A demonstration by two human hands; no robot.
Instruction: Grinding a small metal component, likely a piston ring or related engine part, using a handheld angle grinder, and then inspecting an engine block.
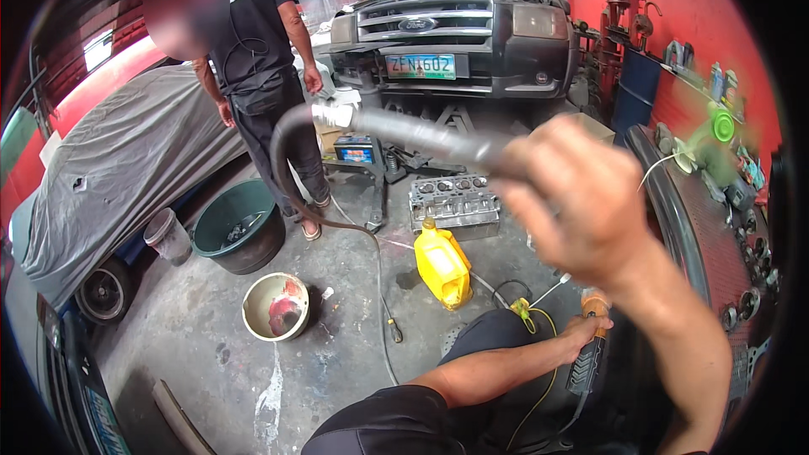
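My right hand, raised close to the camera, is closed round a blurred dark tube; a curved hose continues from its far end and hangs down toward the floor. Lower at the right, my left hand grips an orange-and-black power tool. A yellow-green cord and a pale rod lie beside it; what joins them is unclear. A yellow jug stands just beyond my knee, in front of a metal engine block. To the left sits a cream bucket with red residue inside.
Another person stands at the back left beside a green tub, a pail and a covered vehicle. A dark truck with its hood raised, a car battery and a jack are behind. A cluttered workbench lines the right.
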